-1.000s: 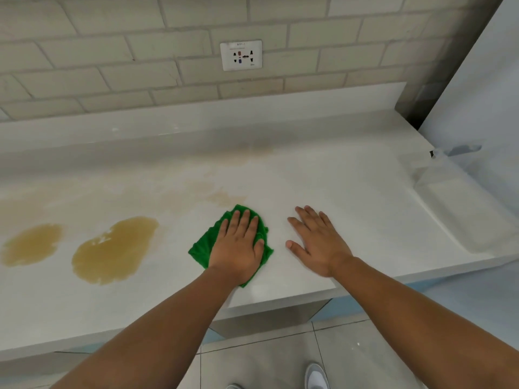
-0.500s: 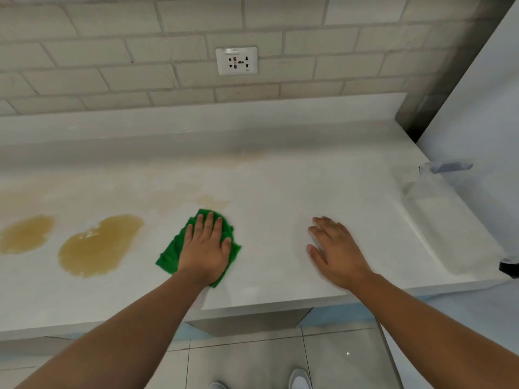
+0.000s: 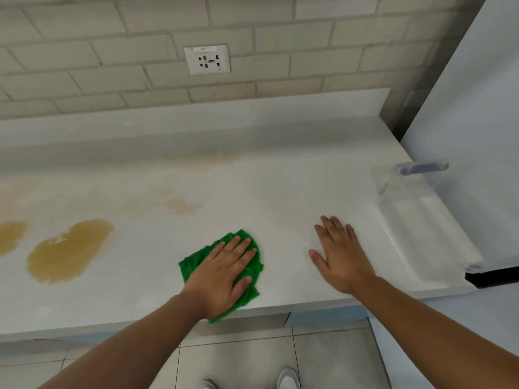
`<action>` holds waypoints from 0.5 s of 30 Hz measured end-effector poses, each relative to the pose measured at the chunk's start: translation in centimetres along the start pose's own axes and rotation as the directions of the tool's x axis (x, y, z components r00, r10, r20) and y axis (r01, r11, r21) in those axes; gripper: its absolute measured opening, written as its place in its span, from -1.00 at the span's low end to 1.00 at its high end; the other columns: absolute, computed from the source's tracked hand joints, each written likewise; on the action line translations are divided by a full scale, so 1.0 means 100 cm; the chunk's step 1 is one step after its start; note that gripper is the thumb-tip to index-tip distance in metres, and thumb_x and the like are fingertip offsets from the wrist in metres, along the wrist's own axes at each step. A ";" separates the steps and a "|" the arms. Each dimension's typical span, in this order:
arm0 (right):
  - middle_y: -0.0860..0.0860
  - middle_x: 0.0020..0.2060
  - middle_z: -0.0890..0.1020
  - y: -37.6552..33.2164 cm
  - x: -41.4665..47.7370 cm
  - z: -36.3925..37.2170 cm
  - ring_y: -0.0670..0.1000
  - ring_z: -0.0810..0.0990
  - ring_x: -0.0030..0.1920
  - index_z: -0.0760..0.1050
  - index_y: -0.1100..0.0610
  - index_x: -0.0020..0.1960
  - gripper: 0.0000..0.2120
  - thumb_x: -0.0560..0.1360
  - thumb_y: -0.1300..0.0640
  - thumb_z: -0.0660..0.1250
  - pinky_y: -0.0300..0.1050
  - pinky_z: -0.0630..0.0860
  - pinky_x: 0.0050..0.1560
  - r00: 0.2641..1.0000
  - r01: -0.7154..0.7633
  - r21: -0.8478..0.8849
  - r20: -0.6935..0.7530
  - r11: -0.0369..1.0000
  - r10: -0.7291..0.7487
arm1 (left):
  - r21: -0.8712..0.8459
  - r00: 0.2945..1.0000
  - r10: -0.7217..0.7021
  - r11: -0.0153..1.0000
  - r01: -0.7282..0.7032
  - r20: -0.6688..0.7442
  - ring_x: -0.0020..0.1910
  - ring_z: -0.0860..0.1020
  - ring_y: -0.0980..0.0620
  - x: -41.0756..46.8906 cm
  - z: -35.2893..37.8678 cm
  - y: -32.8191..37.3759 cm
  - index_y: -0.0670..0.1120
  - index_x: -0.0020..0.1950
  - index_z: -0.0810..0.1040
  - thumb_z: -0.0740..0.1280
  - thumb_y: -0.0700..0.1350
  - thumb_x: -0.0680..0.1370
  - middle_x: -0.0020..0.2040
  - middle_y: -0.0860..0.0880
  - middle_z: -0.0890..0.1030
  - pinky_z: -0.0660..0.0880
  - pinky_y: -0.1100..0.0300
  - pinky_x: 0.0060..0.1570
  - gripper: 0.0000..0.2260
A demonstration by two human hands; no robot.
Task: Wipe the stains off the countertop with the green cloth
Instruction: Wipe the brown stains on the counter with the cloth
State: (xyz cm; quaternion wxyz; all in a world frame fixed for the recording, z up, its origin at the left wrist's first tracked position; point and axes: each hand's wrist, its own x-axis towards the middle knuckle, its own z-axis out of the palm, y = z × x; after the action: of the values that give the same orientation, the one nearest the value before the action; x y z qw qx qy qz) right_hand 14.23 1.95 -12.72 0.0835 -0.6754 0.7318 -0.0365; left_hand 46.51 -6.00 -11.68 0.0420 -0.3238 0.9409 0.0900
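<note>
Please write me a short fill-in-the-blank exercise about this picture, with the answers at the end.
The left hand presses flat on a cloth of ____ colour.
The right hand lies flat on the bare countertop and holds ____.
The large brown stain lies to the ____ of the cloth.
The socket is fixed on the ____ behind the countertop.
Missing words: green; nothing; left; wall.

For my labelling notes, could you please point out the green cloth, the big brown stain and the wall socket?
green cloth point(image 3: 196, 260): head view, uncovered left corner.
big brown stain point(image 3: 68, 252): head view, its middle.
wall socket point(image 3: 207, 59): head view, middle of plate.
</note>
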 end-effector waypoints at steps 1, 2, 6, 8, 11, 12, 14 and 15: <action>0.05 0.63 -0.02 0.000 0.000 -0.001 0.05 -0.16 0.61 0.04 0.09 0.62 -0.26 0.59 -0.31 -0.23 0.11 -0.18 0.58 1.000 0.000 0.001 0.000 1.000 0.000 | 0.007 0.999 -0.044 0.999 0.044 -0.006 0.60 -0.27 0.09 0.001 -0.002 -0.012 0.04 0.66 -0.04 -0.32 0.31 0.62 0.65 0.06 -0.13 -0.23 0.03 0.57 -0.34; 0.05 0.63 -0.03 0.000 0.000 -0.001 0.05 -0.17 0.61 0.03 0.09 0.62 -0.26 0.58 -0.31 -0.24 0.11 -0.19 0.58 1.000 0.002 0.003 0.002 1.000 -0.002 | 0.007 0.993 -0.119 0.993 0.119 -0.022 0.61 -0.26 0.08 0.007 -0.004 -0.022 0.04 0.66 -0.05 -0.35 0.32 0.60 0.66 0.05 -0.11 -0.24 0.04 0.57 -0.32; 0.07 0.62 0.05 -0.003 0.002 -0.004 0.10 -0.06 0.61 0.10 0.09 0.61 -0.25 0.57 -0.32 -0.22 0.15 -0.12 0.58 1.000 -0.016 0.008 0.022 1.000 0.015 | -0.048 0.886 -0.462 0.886 0.460 -0.038 0.63 -0.18 -0.03 0.064 -0.011 -0.029 -0.01 0.66 -0.06 -0.28 0.26 0.61 0.66 -0.02 -0.11 -0.22 -0.01 0.58 -0.33; 0.12 0.55 0.25 -0.007 0.011 -0.011 0.16 0.16 0.54 0.26 0.11 0.53 -0.27 0.56 -0.31 -0.17 0.19 0.06 0.54 0.999 -0.028 0.016 -0.018 0.999 0.029 | -0.050 0.869 -0.494 0.869 0.493 -0.032 0.63 -0.18 -0.08 0.094 -0.012 -0.009 -0.03 0.66 -0.07 -0.19 0.18 0.67 0.66 -0.04 -0.12 -0.21 -0.05 0.58 -0.41; 0.12 0.42 0.43 -0.021 0.040 -0.026 0.17 0.35 0.40 0.38 0.13 0.44 -0.32 0.56 -0.27 -0.11 0.17 0.24 0.44 0.998 0.010 0.045 -0.061 0.999 -0.008 | -0.017 0.929 -0.369 0.930 0.368 -0.029 0.63 -0.19 -0.05 0.100 -0.008 0.017 -0.01 0.66 -0.08 -0.16 0.17 0.68 0.66 -0.02 -0.12 -0.21 -0.05 0.58 -0.43; 0.10 0.40 0.44 -0.027 0.052 -0.030 0.17 0.36 0.38 0.39 0.13 0.43 -0.33 0.56 -0.26 -0.11 0.16 0.26 0.42 0.997 0.031 0.045 -0.067 0.998 -0.028 | -0.005 0.952 -0.306 0.952 0.306 -0.027 0.62 -0.20 -0.02 0.091 -0.005 0.020 0.00 0.66 -0.08 -0.17 0.18 0.68 0.66 -0.01 -0.12 -0.22 -0.04 0.58 -0.43; 0.10 0.40 0.44 -0.044 0.073 -0.036 0.16 0.36 0.37 0.39 0.13 0.43 -0.32 0.53 -0.25 -0.11 0.16 0.28 0.41 0.994 0.089 0.054 -0.067 0.995 -0.085 | -0.007 0.977 -0.210 0.978 0.210 -0.024 0.62 -0.23 0.03 0.064 -0.002 0.018 0.03 0.66 -0.07 -0.16 0.21 0.68 0.66 0.03 -0.13 -0.23 0.00 0.58 -0.43; 0.11 0.41 0.44 -0.053 0.082 -0.037 0.16 0.35 0.38 0.38 0.14 0.43 -0.32 0.54 -0.24 -0.10 0.16 0.27 0.41 0.991 0.119 0.062 -0.065 0.991 -0.115 | -0.011 0.981 -0.191 0.982 0.191 -0.033 0.62 -0.23 0.05 0.048 0.000 0.014 0.04 0.66 -0.06 -0.16 0.22 0.68 0.66 0.04 -0.12 -0.23 0.01 0.58 -0.43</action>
State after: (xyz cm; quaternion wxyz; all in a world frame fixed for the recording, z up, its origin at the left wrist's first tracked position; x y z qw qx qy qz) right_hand 18.22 -6.86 -8.76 0.0809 -0.7125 0.6917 -0.0861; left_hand 41.91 -7.82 -12.17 0.0333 -0.4141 0.9058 0.0839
